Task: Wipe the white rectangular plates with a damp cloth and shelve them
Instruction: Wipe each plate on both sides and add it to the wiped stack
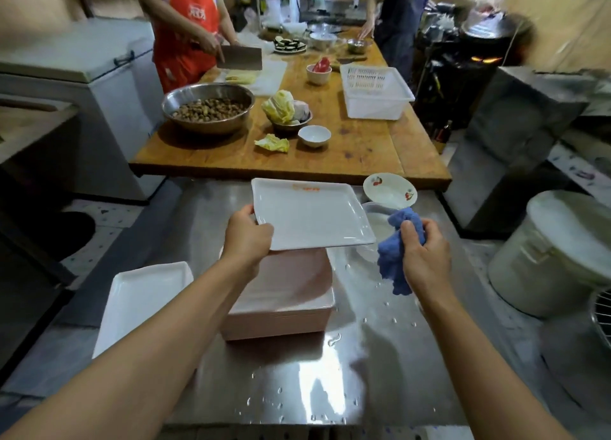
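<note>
Gripping a white rectangular plate [310, 213] by its edge, the left hand [246, 238] lifts it above a plate stack [281, 310] while the right hand [425, 253] clutches a blue cloth [393, 261]; a steel bowl [208, 107] holds nuts.

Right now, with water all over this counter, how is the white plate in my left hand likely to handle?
The plate looks rigid and glossy, so probably slippery if damp; droplets dot the counter. Your left hand pinches only one edge, so it may tilt. It is likely breakable if dropped. The cloth in your right hand is floppy.
</note>
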A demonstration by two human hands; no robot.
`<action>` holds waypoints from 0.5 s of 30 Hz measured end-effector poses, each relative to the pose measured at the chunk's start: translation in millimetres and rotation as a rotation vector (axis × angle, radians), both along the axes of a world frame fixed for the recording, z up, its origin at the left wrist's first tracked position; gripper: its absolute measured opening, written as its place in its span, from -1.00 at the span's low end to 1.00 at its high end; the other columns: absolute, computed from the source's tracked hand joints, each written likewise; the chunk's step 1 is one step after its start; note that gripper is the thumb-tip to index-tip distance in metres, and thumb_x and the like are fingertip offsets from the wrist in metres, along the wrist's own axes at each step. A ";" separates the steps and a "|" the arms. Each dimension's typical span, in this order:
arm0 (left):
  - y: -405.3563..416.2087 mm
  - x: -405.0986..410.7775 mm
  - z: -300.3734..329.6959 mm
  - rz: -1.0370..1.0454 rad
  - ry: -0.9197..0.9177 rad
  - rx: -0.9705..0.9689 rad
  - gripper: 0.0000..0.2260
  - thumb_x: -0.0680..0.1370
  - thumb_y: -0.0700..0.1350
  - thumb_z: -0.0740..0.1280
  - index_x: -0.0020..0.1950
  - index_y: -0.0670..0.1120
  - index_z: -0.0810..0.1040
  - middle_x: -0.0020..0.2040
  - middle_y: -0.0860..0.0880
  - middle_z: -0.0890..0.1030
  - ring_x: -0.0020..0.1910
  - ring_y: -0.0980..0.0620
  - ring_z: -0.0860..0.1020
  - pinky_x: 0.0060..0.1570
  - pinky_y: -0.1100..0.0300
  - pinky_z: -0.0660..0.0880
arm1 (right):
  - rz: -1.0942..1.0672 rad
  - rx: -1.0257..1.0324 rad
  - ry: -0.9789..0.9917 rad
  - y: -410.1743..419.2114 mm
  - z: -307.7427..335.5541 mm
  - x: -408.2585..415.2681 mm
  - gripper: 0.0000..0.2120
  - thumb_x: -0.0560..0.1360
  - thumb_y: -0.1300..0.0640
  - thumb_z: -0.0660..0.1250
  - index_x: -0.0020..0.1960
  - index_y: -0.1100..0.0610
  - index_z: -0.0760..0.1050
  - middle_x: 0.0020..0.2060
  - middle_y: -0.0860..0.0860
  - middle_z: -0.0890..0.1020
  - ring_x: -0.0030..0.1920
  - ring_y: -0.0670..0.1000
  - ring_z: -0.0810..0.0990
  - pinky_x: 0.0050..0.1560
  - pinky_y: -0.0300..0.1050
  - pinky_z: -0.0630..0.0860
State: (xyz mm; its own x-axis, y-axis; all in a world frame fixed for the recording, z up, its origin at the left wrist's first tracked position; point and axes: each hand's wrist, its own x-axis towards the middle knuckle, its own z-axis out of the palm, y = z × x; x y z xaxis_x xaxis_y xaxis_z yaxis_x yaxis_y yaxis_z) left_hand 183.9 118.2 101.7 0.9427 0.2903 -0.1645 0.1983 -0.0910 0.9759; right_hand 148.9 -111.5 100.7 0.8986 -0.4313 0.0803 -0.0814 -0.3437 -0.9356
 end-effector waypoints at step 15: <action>-128.2 51.4 13.1 -0.091 -0.260 0.587 -0.51 0.46 -0.40 0.24 0.34 -0.08 0.27 -0.03 -0.09 0.52 -0.11 -0.09 0.50 -0.12 -0.03 0.57 | -0.101 0.060 0.007 -56.4 -10.3 6.7 -0.83 0.59 -0.03 0.16 0.01 0.04 0.43 -0.18 -0.04 0.56 -0.18 -0.03 0.57 -0.32 -0.14 0.53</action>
State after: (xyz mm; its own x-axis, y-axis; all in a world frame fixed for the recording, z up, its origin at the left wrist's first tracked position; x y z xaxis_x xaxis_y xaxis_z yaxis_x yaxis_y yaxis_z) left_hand 235.3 -9.9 114.9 0.9554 0.1800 0.2342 -0.0713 -0.6290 0.7742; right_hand 155.6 -168.0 90.4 0.8507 -0.5237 0.0458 -0.1192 -0.2770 -0.9534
